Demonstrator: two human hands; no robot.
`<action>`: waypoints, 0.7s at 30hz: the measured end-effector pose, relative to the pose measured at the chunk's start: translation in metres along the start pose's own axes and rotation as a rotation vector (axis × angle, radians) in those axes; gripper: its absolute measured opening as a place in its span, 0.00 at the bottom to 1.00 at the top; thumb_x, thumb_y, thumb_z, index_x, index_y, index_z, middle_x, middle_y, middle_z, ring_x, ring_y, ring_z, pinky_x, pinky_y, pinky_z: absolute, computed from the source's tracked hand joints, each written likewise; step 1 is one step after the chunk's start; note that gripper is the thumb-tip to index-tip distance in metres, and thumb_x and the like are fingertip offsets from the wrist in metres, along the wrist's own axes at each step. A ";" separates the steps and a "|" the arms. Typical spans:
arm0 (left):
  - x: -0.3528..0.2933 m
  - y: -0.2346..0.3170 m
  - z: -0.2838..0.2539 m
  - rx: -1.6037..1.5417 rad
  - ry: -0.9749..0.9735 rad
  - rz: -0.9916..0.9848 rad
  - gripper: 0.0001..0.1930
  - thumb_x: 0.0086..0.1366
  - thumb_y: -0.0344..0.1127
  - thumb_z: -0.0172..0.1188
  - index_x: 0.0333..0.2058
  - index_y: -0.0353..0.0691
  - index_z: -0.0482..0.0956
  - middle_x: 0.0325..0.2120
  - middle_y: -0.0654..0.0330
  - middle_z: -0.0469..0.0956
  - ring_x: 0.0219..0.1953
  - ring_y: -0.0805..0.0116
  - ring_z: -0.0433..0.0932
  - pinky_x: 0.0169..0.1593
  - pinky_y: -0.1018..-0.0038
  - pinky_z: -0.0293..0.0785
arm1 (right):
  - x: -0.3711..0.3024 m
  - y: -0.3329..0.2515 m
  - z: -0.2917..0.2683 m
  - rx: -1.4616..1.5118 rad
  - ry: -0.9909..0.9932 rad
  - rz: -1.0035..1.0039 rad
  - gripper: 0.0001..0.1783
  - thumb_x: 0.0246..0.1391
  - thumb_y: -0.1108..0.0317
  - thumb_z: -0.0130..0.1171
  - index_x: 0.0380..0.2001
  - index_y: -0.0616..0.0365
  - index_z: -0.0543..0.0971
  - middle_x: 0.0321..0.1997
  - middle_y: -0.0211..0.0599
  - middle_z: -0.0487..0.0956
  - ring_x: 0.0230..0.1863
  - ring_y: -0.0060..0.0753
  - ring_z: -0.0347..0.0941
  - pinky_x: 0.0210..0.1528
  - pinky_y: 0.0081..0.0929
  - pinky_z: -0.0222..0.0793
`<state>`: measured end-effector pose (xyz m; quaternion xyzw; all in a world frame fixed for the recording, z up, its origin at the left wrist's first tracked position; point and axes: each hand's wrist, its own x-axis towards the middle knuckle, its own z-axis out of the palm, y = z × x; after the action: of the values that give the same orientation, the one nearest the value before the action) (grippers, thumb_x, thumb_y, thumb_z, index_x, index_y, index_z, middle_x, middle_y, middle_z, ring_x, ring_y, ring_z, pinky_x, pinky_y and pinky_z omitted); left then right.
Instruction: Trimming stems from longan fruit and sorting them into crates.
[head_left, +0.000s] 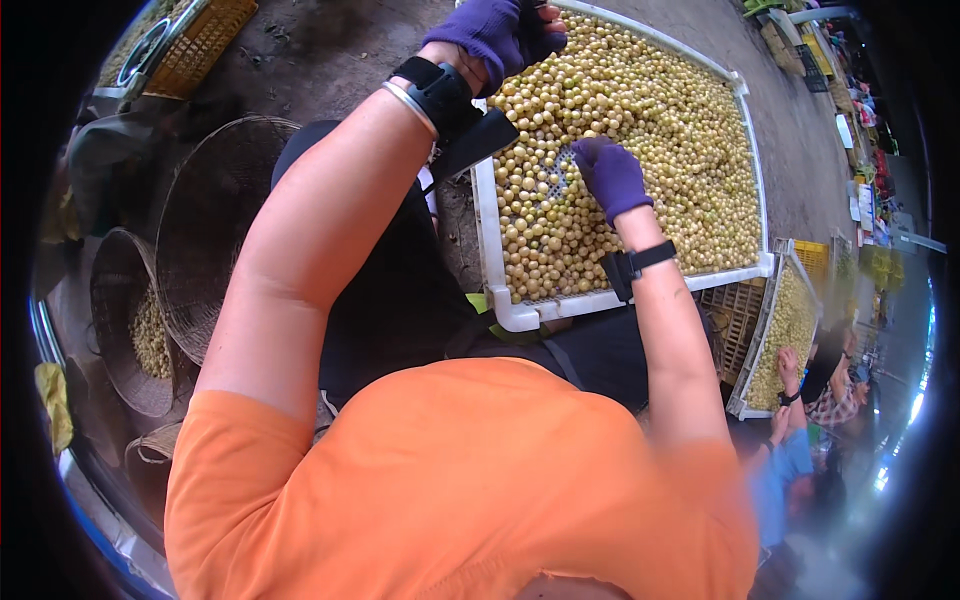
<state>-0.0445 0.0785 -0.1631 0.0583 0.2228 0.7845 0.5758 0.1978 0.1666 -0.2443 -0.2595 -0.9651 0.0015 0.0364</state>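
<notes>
A large white plastic tray (492, 262) holds a deep layer of small round yellow fruits (660, 130). My left hand (495, 35), in a purple glove with a black wrist strap, is raised over the tray's far left corner. Its fingers are curled into a fist, and nothing shows inside it. My right hand (610, 175), also in a purple glove, rests palm down on the fruits near the tray's middle, its fingertips buried among them. Beside it a small patch of perforated tray floor (560, 182) shows through. My orange shirt fills the lower part of the view.
Woven baskets (220, 220) stand to the left, one (150, 335) holding more yellow fruits. A yellow crate (205, 35) sits at the top left. To the right are a second white tray of fruits (790, 330) and other people's hands (790, 365). The ground is bare concrete.
</notes>
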 end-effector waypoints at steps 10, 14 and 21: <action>-0.017 -0.030 -0.010 0.266 0.123 -0.016 0.14 0.66 0.41 0.55 0.40 0.35 0.72 0.33 0.54 0.77 0.35 0.59 0.79 0.42 0.64 0.80 | 0.009 0.002 0.039 -0.055 0.099 -0.152 0.11 0.55 0.63 0.47 0.26 0.51 0.78 0.30 0.41 0.80 0.30 0.47 0.78 0.32 0.42 0.74; -0.023 -0.031 -0.010 0.506 0.048 -0.011 0.12 0.64 0.38 0.56 0.40 0.35 0.70 0.38 0.53 0.75 0.42 0.62 0.75 0.45 0.68 0.76 | 0.005 0.003 0.026 0.151 0.148 -0.061 0.12 0.56 0.62 0.47 0.27 0.51 0.79 0.33 0.44 0.79 0.34 0.49 0.77 0.37 0.44 0.73; -0.021 -0.037 -0.017 0.371 0.038 -0.073 0.15 0.64 0.42 0.56 0.42 0.36 0.71 0.35 0.55 0.77 0.35 0.63 0.78 0.38 0.69 0.79 | -0.027 -0.010 0.023 0.009 -0.028 -0.064 0.10 0.54 0.60 0.53 0.29 0.51 0.80 0.34 0.44 0.79 0.33 0.49 0.77 0.35 0.41 0.73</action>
<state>-0.0106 0.0627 -0.1901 0.1407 0.3766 0.7096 0.5787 0.2148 0.1451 -0.2688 -0.2281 -0.9733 0.0083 0.0242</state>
